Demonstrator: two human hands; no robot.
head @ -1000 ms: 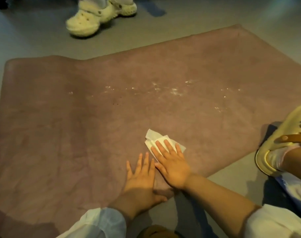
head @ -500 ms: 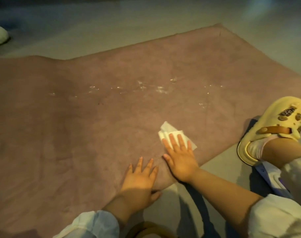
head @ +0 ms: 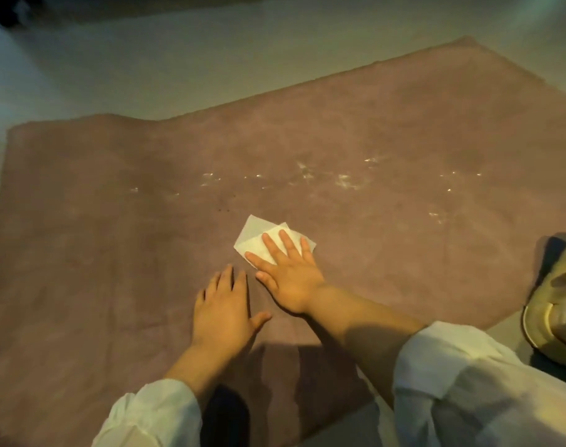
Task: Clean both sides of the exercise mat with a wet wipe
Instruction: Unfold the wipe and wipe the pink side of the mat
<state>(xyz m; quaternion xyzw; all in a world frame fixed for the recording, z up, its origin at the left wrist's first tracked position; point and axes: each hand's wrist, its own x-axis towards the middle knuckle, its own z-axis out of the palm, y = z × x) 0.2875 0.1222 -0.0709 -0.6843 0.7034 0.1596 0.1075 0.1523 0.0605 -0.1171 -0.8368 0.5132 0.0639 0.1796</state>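
Right hand (head: 289,279), fingers flat, presses wet wipe (head: 259,237) on exercise mat (head: 404,124); left hand (head: 222,312) braces, fingers released; first side underway; next stroke should reach pale specks (head: 343,182).

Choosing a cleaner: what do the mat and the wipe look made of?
Mat: looks like soft matte suede-like fabric or foam, mottled mauve, no gloss; cannot tell which. Wet wipe under the right hand: thin white nonwoven sheet, folded, slightly translucent.

My right hand (head: 288,275) covers part of the wet wipe (head: 259,235). The mat (head: 114,253) runs off the left edge, and what looks like my shoe (head: 552,314) is cropped at the right.
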